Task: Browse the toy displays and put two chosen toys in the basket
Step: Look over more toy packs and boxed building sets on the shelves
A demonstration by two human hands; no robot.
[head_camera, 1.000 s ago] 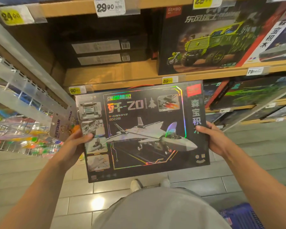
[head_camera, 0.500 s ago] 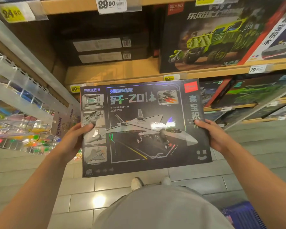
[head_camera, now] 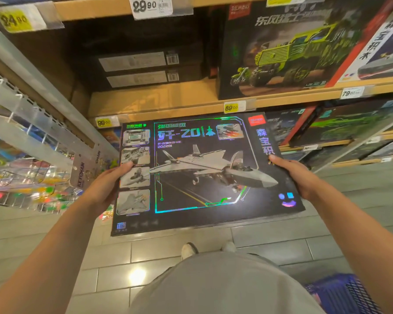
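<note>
Fighter-jet building-set box (head_camera: 204, 175), held face-up between the left hand (head_camera: 104, 189) and right hand (head_camera: 297, 177), each grip closed on a short edge, thumbs on the printed face. Compared with one second earlier, the box sits slightly higher and flatter, its far edge just below the wooden shelf (head_camera: 168, 105). Open tiled floor (head_camera: 55, 245) lies beneath; the blue basket (head_camera: 340, 293) stands at lower right, well apart.

The toy box (head_camera: 204, 175) was a flat black carton printed with a grey fighter jet, "20" and iridescent trim, held face-up, slightly tilted, near centre frame. The blue basket (head_camera: 340, 295) sat on the floor at 5 o'clock, partly cut off.
</note>
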